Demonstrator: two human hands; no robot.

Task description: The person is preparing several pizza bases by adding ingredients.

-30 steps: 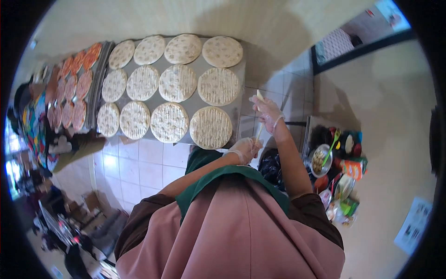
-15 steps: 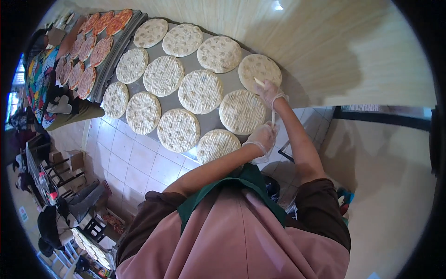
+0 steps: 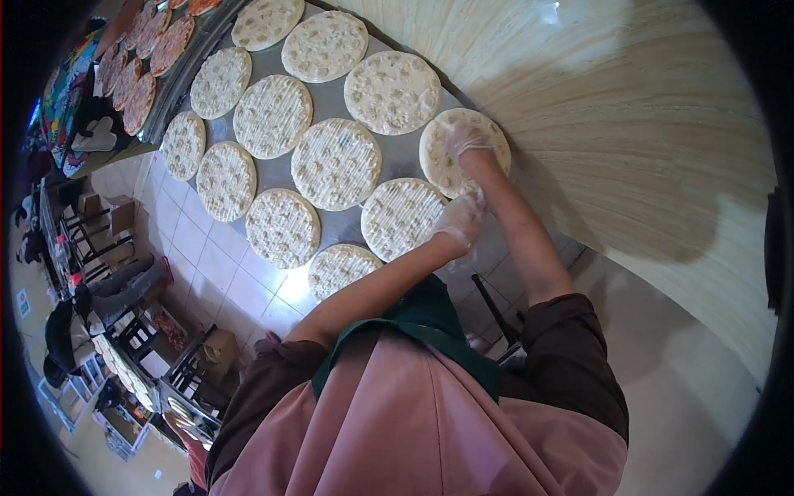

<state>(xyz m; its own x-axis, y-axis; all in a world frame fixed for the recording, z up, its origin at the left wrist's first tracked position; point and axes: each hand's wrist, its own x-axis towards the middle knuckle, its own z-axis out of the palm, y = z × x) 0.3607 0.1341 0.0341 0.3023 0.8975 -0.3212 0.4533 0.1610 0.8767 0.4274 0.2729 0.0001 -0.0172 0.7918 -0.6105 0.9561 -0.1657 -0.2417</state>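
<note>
Several round flat dough bases with lumpy pale topping lie in rows on a grey metal table; many carry piped creamy white lines. My right hand [image 3: 469, 140], in a clear plastic glove, is over the rightmost base [image 3: 441, 172] and smeared by motion, so its fingers cannot be read. My left hand [image 3: 461, 221], also gloved, is closed beside the near edge of that base, next to a white-lined base [image 3: 397, 219]; what it holds is hidden. Nearer left lie another lined base [image 3: 337, 164] and a partly covered one [image 3: 341, 271].
A pale wood-patterned wall [image 3: 628, 140] runs along the table's right side. Red-topped rounds [image 3: 169, 45] stand at the far left near another person in a patterned sleeve. White floor tiles [image 3: 219, 269], chairs and boxes lie to the left.
My view has shifted, with the table turned and closer. A pale strip seen between my hands earlier no longer shows plainly. My right hand is now blurred over the rightmost base.
</note>
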